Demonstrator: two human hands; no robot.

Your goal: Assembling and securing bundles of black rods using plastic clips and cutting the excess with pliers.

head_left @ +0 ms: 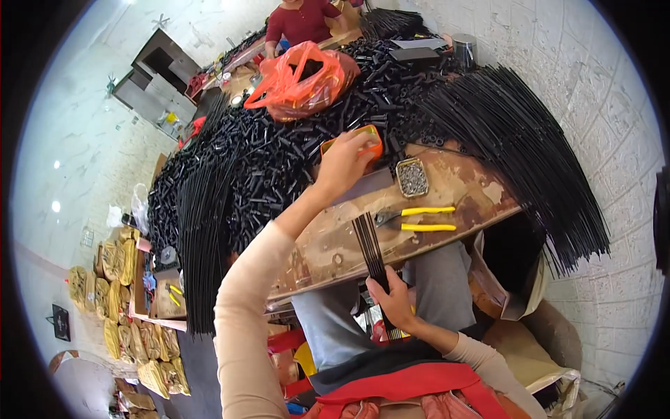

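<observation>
My left hand reaches across the bench to a small orange container, its bent fingers dipping inside. The fingertips are partly hidden, and I cannot make out what they hold. Close to my lap, my right hand is closed around a bundle of thin black rods, which slants up over the bench edge. Pliers with yellow handles lie on the wood to the right of the rods. Beyond them sits a small square tin full of tiny silvery metal pieces.
Black tube-like parts are heaped over the worn wooden bench. Long black rods spread at the right and the left. A red plastic bag tops the heap. Across the bench is a person in a dark red top.
</observation>
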